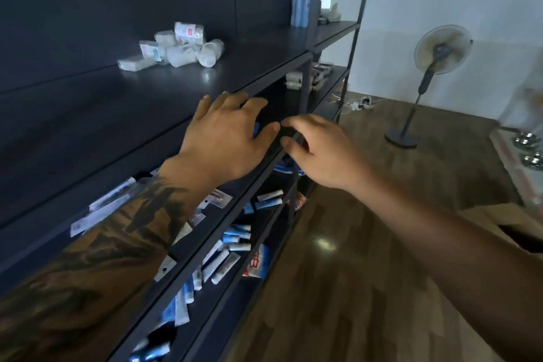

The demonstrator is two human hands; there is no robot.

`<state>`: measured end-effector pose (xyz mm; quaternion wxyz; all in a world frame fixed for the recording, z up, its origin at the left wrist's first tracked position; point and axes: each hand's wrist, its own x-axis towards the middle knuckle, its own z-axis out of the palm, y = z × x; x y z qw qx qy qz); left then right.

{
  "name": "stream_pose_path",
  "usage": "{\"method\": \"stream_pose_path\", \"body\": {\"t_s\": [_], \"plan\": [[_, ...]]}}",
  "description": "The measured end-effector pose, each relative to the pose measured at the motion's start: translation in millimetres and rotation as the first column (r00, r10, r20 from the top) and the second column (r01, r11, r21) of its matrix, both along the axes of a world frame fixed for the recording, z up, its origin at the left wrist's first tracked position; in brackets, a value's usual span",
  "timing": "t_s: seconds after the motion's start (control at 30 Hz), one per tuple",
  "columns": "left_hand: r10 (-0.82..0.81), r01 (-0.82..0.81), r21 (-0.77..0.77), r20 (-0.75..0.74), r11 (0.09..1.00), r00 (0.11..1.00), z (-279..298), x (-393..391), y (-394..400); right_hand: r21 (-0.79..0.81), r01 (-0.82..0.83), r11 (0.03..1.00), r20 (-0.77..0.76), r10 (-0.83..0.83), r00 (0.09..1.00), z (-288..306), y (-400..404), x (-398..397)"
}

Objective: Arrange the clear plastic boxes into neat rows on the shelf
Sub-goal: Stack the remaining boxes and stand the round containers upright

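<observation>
Clearly unstarted: clear plastic boxes (173,47) lie jumbled far back on the shelf (249,67); left hand (226,141) and right hand (320,150) hover near, open, empty.

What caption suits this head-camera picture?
Both empty hands, left and right, reach toward a dark shelf holding jumbled clear plastic boxes.
</observation>
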<state>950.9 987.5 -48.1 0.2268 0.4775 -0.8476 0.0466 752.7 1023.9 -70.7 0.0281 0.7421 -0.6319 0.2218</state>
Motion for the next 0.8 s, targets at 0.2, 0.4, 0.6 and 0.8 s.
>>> {"method": "stream_pose_path", "body": {"t_s": [0.2,0.4,0.6,0.8], "plan": [[0.202,-0.208,0.093,0.071,0.974,0.977,42,22,-77,-0.054,-0.155,0.986,0.042,0.157,0.987,18,-104,11],[0.352,-0.378,0.244,0.141,0.893,0.925,48,78,-159,-0.08,-0.283,0.956,0.033,0.286,0.958,43,-206,45],[0.439,-0.468,0.281,0.162,0.838,0.884,45,126,-244,-0.043,-0.378,0.925,-0.14,0.369,0.919,68,-309,96],[0.495,-0.511,0.247,0.127,0.823,0.86,38,146,-308,-0.045,-0.431,0.901,-0.248,0.408,0.878,68,-391,147]]}}
